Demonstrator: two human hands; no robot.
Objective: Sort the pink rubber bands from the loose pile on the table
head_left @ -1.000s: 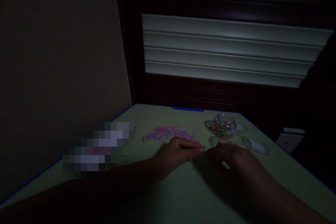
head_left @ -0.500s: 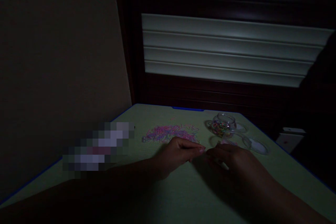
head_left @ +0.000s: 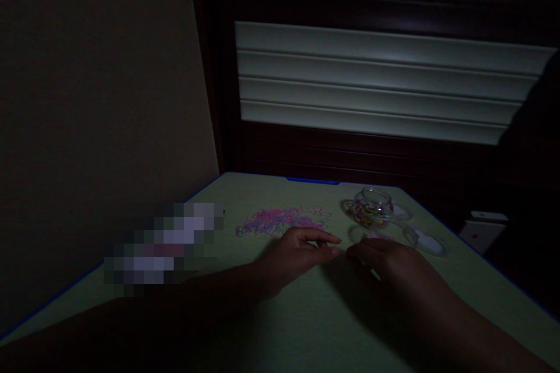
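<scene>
Over the near part of the table, my left hand (head_left: 301, 253) has its thumb and index finger apart, with nothing visible between them. Facing it a small gap away, my right hand (head_left: 389, 259) has its fingers bent together in a pinch; what it holds, if anything, is too dark and small to make out. Beyond my left hand spreads a pile of thin pink and purple rubber bands (head_left: 280, 220). Behind my right hand stands a clear open jar (head_left: 373, 208) with multicoloured bands inside. A few pinkish bands (head_left: 378, 235) lie just past my right knuckles, partly hidden.
Right of the jar lies a clear round lid-like piece (head_left: 431, 242). A blurred-out pale item (head_left: 166, 245) lies at the table's left edge. The pale green table (head_left: 280, 326) has a blue rim, with a wall at left and a slatted panel behind. A white device (head_left: 483, 230) stands beyond the right edge.
My left thumb and index finger have parted from a pinch. My right hand stays nearly in place, fingers still together. The pile and jar have not moved.
</scene>
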